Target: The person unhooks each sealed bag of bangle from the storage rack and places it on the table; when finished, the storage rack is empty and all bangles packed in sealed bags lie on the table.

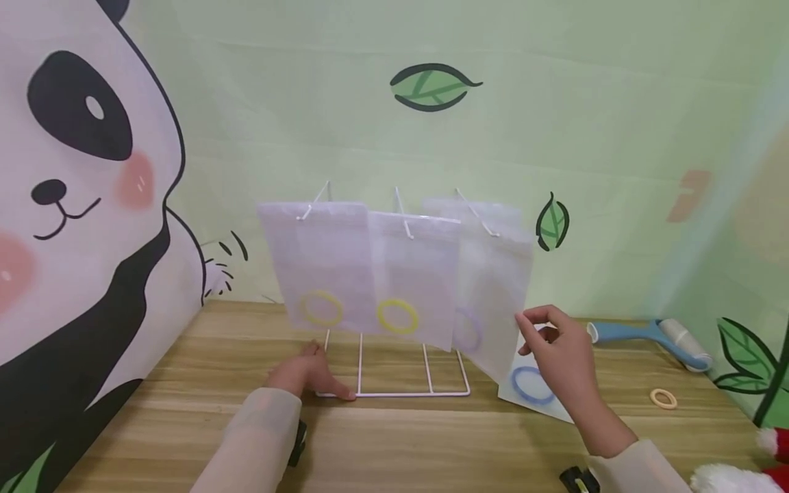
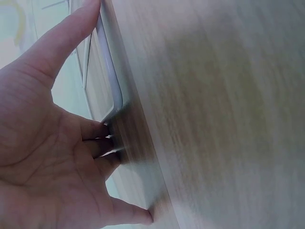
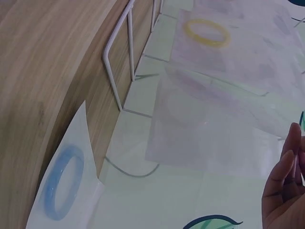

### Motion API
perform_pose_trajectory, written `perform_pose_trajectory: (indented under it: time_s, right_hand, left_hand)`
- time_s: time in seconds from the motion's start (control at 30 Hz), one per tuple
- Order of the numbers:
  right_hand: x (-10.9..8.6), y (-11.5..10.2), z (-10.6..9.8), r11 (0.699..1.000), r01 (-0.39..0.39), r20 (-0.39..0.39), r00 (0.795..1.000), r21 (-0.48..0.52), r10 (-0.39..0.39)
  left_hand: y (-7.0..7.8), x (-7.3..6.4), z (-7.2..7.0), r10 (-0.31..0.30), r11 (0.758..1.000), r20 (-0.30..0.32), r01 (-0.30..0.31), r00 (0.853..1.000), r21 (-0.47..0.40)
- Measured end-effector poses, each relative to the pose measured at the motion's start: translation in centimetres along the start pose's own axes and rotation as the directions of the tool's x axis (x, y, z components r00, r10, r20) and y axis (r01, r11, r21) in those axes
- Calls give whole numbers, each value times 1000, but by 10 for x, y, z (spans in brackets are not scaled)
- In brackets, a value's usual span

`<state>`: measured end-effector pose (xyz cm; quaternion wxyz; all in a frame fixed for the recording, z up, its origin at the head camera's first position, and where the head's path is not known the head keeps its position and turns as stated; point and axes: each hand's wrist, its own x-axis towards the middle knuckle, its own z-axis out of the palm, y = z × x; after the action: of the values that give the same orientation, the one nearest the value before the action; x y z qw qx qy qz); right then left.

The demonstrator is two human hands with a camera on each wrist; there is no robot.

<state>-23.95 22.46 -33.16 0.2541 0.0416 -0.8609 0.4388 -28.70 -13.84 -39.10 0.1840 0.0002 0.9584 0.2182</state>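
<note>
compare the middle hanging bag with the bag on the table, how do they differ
Pose: the middle hanging bag hangs from a white hook, while the table bag lies on the wooden table.
Ring colour: the middle hanging bag shows a yellow ring, the table bag a blue ring.
Both bags are whitish, each with one ring showing.

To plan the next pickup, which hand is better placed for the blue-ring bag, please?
Probably the right hand: it is nearer the blue-ring bag, though seemingly pinching a hanging bag. The left hand is farther, touching the white wire rack.
</note>
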Motion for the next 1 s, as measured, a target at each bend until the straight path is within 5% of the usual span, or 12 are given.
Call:
perform_pose_trajectory:
  time_s: [0.7, 1.0]
  right_hand:
    - [-28, -20, -33, 994, 49, -4, 999, -100, -49]
    - [-34, -33, -42, 986, 127, -68, 988, -111, -135]
  left_hand:
    - [2, 1, 0, -5, 999, 4, 5, 1000, 50]
    - [4, -3, -2, -2, 999, 2, 2, 1000, 43]
